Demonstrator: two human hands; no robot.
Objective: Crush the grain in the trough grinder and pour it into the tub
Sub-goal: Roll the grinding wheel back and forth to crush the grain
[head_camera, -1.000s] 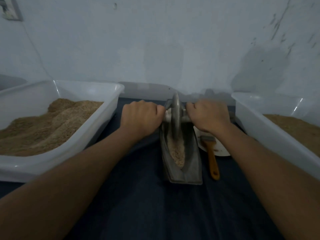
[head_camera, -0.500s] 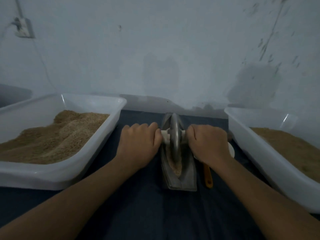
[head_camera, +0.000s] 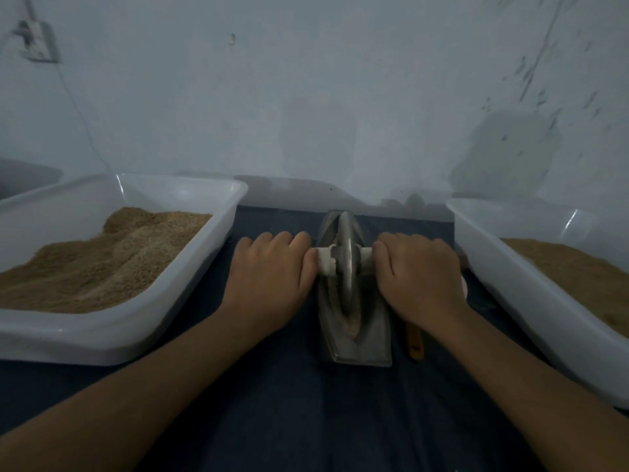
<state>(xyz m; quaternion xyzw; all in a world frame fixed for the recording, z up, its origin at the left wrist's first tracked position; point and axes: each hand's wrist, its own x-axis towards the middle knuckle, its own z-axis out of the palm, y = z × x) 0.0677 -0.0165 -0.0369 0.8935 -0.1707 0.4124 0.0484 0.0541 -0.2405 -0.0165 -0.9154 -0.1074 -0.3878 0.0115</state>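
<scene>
Grain (head_camera: 352, 323) lies in the metal trough grinder (head_camera: 355, 301) between the two hands, the trough's long axis running straight away from the person, its wheel (head_camera: 345, 260) upright across it. Left hand (head_camera: 272, 277) and right hand (head_camera: 417, 279) each clench one end of the white axle handle (head_camera: 325, 262), equally near, so rolling fore and aft along the trough looks like the step in hand. Outside the left hand sits a grain-filled tub (head_camera: 204, 267), outside the right hand another tub (head_camera: 503, 267), and an orange-handled brush (head_camera: 416, 345) lies just beside the trough under the right wrist; nothing blocks the wheel's path.
</scene>
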